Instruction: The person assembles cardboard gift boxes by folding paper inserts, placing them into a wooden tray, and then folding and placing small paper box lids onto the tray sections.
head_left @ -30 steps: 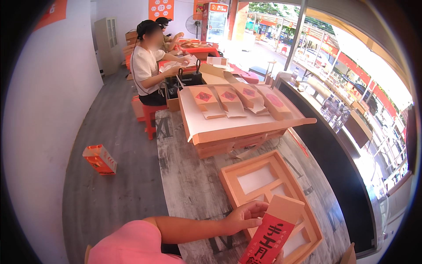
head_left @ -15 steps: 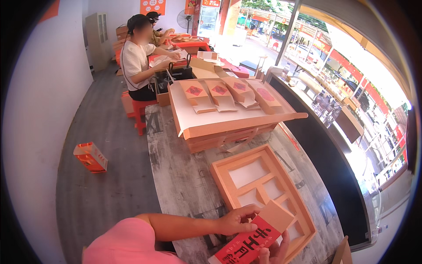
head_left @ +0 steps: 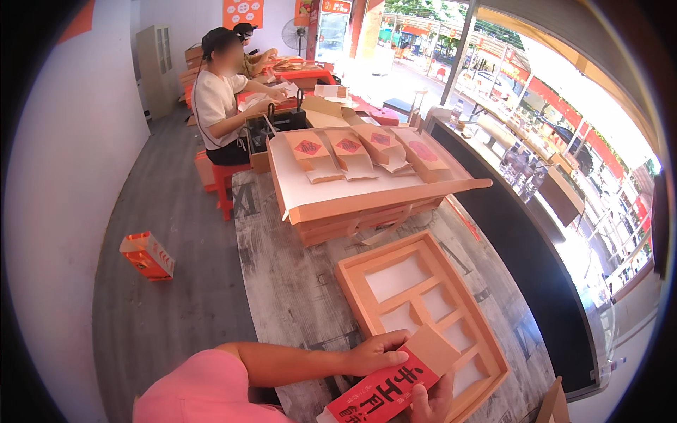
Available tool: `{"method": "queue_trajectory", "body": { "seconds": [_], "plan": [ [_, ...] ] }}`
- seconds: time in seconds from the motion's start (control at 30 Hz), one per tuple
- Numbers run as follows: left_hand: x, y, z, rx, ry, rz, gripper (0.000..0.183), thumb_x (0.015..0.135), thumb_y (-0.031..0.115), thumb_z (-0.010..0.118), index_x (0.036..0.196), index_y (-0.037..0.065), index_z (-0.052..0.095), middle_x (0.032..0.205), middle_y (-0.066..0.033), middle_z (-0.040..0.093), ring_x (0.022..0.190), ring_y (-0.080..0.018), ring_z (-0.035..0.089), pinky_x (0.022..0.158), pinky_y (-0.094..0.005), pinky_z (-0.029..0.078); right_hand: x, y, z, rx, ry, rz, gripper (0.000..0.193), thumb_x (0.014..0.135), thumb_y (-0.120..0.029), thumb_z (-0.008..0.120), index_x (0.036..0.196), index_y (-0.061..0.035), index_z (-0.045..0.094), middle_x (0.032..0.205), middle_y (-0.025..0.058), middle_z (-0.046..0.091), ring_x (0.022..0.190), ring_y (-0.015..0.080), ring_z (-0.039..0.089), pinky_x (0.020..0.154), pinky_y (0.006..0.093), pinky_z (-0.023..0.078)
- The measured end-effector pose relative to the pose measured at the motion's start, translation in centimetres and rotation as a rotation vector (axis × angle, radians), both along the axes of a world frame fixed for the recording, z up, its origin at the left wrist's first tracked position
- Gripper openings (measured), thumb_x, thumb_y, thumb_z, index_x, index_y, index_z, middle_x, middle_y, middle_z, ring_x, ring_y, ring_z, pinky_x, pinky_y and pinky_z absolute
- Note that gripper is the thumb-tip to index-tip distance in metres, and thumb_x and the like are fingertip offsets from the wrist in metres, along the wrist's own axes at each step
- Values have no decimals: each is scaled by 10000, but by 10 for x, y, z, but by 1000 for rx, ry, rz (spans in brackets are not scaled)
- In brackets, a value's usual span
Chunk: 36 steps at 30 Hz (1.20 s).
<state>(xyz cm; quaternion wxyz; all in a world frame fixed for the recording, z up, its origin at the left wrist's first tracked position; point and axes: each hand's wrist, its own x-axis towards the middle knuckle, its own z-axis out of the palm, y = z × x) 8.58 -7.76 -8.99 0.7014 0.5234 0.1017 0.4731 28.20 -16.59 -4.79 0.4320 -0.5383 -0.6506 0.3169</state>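
- A slim red-and-brown carton (head_left: 375,396) lies between the two hands; its long axis slants from lower left to upper right, with the plain brown end uppermost.
- The left hand (head_left: 378,354) is closed on the carton's upper-left edge, thumb on the face near the brown end.
- The right hand (head_left: 436,400) holds the opposite long edge, its thumb also laid on the printed face (its other fingers are partly hidden).
- Just beyond the hands lies a divided cardboard tray (head_left: 416,297). Its long axis runs from upper left to lower right, so the carton sits crosswise to it. The brown end overlaps the tray in view; whether they touch cannot be told. The right hand appears nearer the tray's lower compartments.
- Beneath the tray is a grey, wood-patterned tabletop (head_left: 282,264).
- Farther along it, a white-lined cardboard lid or tray (head_left: 381,206) rests on stacked cardboard, carrying four brown cartons (head_left: 350,154) in a row.
- To the left, an orange-and-white paper bag (head_left: 146,256) stands on the grey floor (head_left: 190,310).
- Past the lid, a co-worker in a white top (head_left: 217,99) sits on a red stool (head_left: 223,189); another co-worker (head_left: 249,62) is behind.
- At the back are a fan (head_left: 295,37) and a glass-door refrigerator (head_left: 333,35).
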Motion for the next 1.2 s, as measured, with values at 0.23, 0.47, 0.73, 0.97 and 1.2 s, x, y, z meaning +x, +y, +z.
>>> {"method": "queue_trajectory", "body": {
  "seconds": [0.23,0.47,0.73,0.97,1.2],
  "plan": [
    [5,2,-8,-74,-4,-63,336,1103,321,512,1265,31,556,1155,-4,607,1094,-71,565,955,-258,483,-1,-2,20,145,-231,-36,512,950,-222,632,1362,42,481,1275,181,541,1165,300,530,1016,416,432],
    [2,-2,6,-248,-1,-130,431,1115,375,451,1362,28,510,1265,-31,606,1206,-95,556,1045,-288,461,0,-6,19,190,5,-16,639,980,-413,626,1413,20,446,1403,194,485,1288,317,494,1077,425,404],
    [8,-10,1,-209,-41,-134,539,1125,443,349,1441,25,474,1420,-90,547,1345,-170,498,1139,-332,382,-32,3,19,87,420,-46,949,934,-579,657,1564,10,262,1545,212,380,1426,351,401,1178,471,345],
    [4,-10,7,308,185,171,547,1130,420,331,1473,20,482,1511,-138,445,1442,-244,392,1187,-392,300,-44,-7,7,19,520,-19,1266,770,-771,728,1618,-8,179,1539,190,414,1406,335,442,1115,478,440],
    [11,-11,0,-21,116,33,586,1108,435,426,1539,40,402,1498,-93,470,1395,-216,441,1156,-394,352,-40,-16,9,-310,743,-28,1058,854,-493,814,1623,-68,225,1517,165,457,1336,318,518,1089,453,478]
  ]
}}
